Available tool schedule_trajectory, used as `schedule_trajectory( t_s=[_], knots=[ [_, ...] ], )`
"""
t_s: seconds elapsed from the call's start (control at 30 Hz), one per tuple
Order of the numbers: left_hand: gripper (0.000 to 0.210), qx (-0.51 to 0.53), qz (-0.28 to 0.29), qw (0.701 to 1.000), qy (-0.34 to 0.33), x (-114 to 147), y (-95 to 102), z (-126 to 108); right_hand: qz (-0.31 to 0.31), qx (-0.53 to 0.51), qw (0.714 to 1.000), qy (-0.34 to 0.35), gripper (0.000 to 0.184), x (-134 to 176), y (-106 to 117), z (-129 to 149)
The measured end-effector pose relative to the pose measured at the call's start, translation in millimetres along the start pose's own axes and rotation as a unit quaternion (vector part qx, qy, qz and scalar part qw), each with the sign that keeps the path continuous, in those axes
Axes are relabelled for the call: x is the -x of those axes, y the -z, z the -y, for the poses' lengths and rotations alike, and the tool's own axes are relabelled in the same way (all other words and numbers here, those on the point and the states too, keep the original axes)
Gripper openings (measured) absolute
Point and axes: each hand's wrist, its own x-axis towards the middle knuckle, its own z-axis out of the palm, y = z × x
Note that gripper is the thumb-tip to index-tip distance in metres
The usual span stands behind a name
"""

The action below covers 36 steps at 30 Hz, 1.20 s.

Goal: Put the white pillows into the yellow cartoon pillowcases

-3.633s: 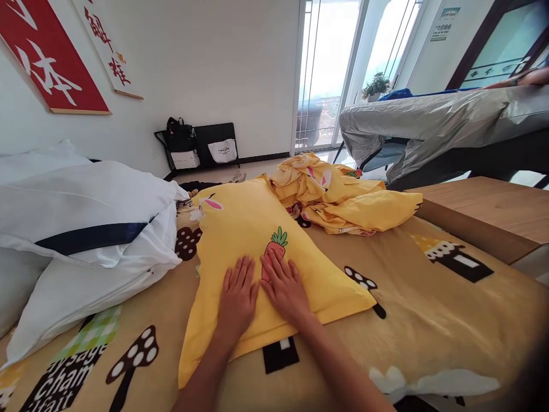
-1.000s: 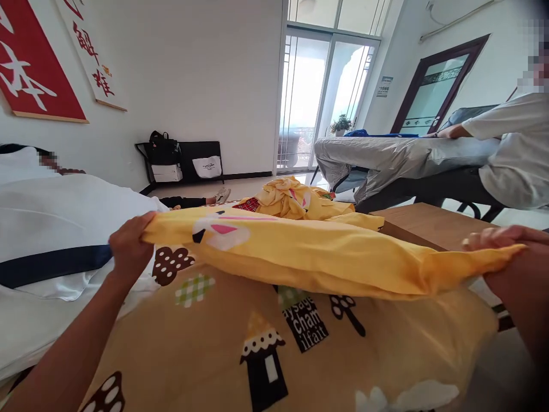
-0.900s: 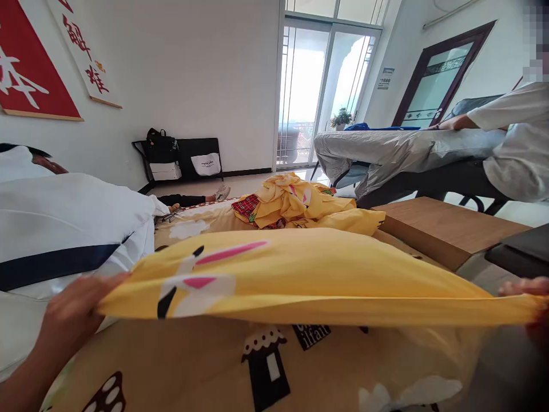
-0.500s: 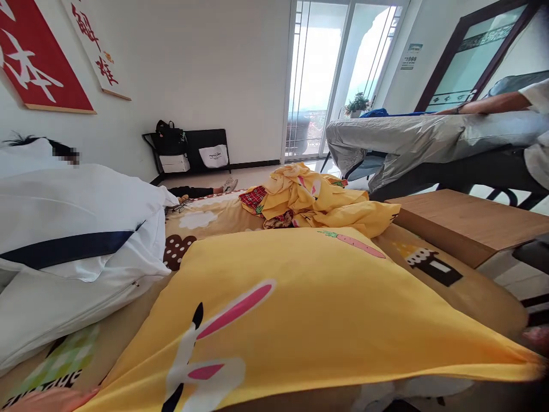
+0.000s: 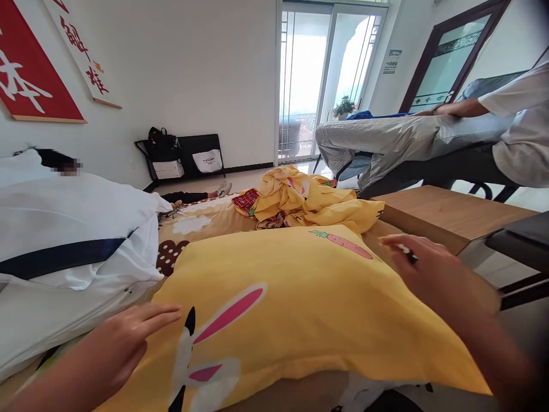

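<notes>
A yellow pillow (image 5: 291, 286) printed with a white rabbit and a pink carrot lies flat in front of me on a patterned bed sheet (image 5: 195, 223). Over its left side, my left hand (image 5: 128, 332) is stretched out with the fingers pointing right, near the rabbit print. Whether it presses on the cloth I cannot tell. My right hand (image 5: 424, 266) is at the pillow's right edge, fingers bent but apart, with the sheet's dark print showing between them. Beyond the pillow lies a crumpled heap of yellow cloth (image 5: 295, 194) with red plaid parts.
White bedding with a dark stripe (image 5: 77, 223) is piled on the left. On the right stand a wooden-topped box (image 5: 454, 214) and a silver-covered table (image 5: 403, 134), where another person's arm (image 5: 463, 107) rests. A black bench (image 5: 186, 154) holds bags by the far wall.
Both hands have come from the pillow's near corners up along its sides into view. The right near corner, pulled outward before, has slackened. My view has shifted slightly right.
</notes>
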Motion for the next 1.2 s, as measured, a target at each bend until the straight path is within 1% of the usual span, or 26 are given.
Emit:
schedule_trajectory(
  t_s=[0.03, 0.07, 0.1, 0.17, 0.2, 0.23, 0.27, 0.33, 0.4, 0.43, 0.5, 0.57, 0.63, 0.67, 0.7, 0.73, 0.77, 0.8, 0.87, 0.93, 0.97, 1.0, 1.03, 1.07, 1.13, 1.2],
  knots=[
    [0.045, 0.005, 0.058, 0.997, -0.043, -20, 3.1, -11, -0.011, -0.021, 0.997, 0.076, 0.032, -6, -7, 26],
    [0.044, 0.010, 0.088, 0.994, -0.070, -40, 3.6, -23, -0.004, -0.039, 0.990, 0.133, 0.038, -8, -16, 49],
    [0.044, 0.015, 0.081, 0.994, -0.076, -59, 0.4, -33, 0.010, -0.046, 0.985, 0.166, 0.044, -7, -28, 67],
    [0.049, 0.011, 0.037, 0.997, -0.067, -87, -19.1, -47, 0.090, -0.035, 0.978, 0.186, 0.053, 3, -59, 88],
    [0.052, 0.000, 0.026, 0.997, -0.066, -94, -34.5, -49, 0.143, -0.022, 0.973, 0.180, 0.055, 11, -74, 90],
    [0.053, -0.012, 0.033, 0.997, -0.075, -97, -52.1, -48, 0.190, -0.011, 0.967, 0.172, 0.056, 21, -87, 87],
    [0.053, -0.021, 0.046, 0.995, -0.086, -95, -70.1, -43, 0.217, -0.005, 0.962, 0.166, 0.056, 31, -97, 79],
    [0.054, -0.031, 0.051, 0.995, -0.082, -81, -99.9, -28, 0.220, 0.002, 0.962, 0.163, 0.057, 51, -107, 55],
    [0.054, -0.030, 0.031, 0.998, -0.043, -60, -113.0, -9, 0.192, 0.009, 0.969, 0.159, 0.060, 63, -104, 28],
    [0.055, -0.023, 0.027, 0.999, -0.021, -52, -111.8, 0, 0.184, 0.012, 0.971, 0.150, 0.061, 65, -99, 16],
    [0.053, 0.000, 0.046, 0.999, 0.019, -49, -95.8, 13, 0.196, 0.019, 0.974, 0.110, 0.062, 56, -84, 3],
    [0.050, 0.011, 0.092, 0.994, 0.050, -69, -67.4, 16, 0.225, 0.054, 0.972, 0.050, 0.060, 28, -67, 9],
    [0.047, -0.011, 0.136, 0.989, 0.062, -111, -36.6, 7, 0.234, 0.114, 0.965, 0.010, 0.054, -14, -50, 37],
    [0.046, -0.032, 0.175, 0.983, 0.051, -137, -24.0, -2, 0.216, 0.129, 0.967, 0.023, 0.051, -35, -44, 58],
    [0.043, -0.044, 0.175, 0.983, 0.025, -164, -15.4, -14, 0.203, 0.119, 0.970, 0.057, 0.047, -56, -40, 81],
    [0.041, -0.044, 0.148, 0.988, -0.001, -190, -12.1, -29, 0.187, 0.099, 0.974, 0.084, 0.044, -72, -41, 105],
    [0.043, -0.042, 0.124, 0.991, -0.012, -213, -15.2, -45, 0.180, 0.075, 0.975, 0.106, 0.043, -84, -46, 127],
    [0.045, -0.041, 0.109, 0.993, -0.014, -232, -24.9, -62, 0.182, 0.044, 0.975, 0.121, 0.042, -91, -55, 145],
    [0.047, -0.042, 0.093, 0.995, 0.002, -253, -61.5, -92, 0.214, 0.003, 0.968, 0.134, 0.043, -89, -86, 168],
    [0.045, -0.039, 0.100, 0.994, 0.017, -255, -108.7, -109, 0.262, -0.007, 0.956, 0.131, 0.043, -75, -124, 171],
    [0.046, -0.034, 0.111, 0.993, 0.016, -253, -130.3, -109, 0.290, -0.010, 0.948, 0.129, 0.042, -67, -142, 165],
    [0.046, -0.028, 0.121, 0.992, 0.019, -250, -147.9, -104, 0.310, -0.012, 0.942, 0.125, 0.043, -61, -157, 155],
    [0.047, -0.025, 0.125, 0.992, 0.026, -247, -160.3, -93, 0.324, -0.013, 0.939, 0.119, 0.045, -57, -168, 142],
    [0.047, -0.025, 0.126, 0.991, 0.039, -244, -167.0, -77, 0.333, -0.011, 0.937, 0.108, 0.047, -58, -175, 126],
    [0.052, -0.028, 0.119, 0.990, 0.075, -238, -166.2, -36, 0.342, -0.003, 0.937, 0.072, 0.051, -66, -180, 89],
    [0.056, -0.030, 0.097, 0.989, 0.108, -226, -155.4, 7, 0.355, 0.002, 0.934, 0.025, 0.053, -76, -178, 50]
  ],
)
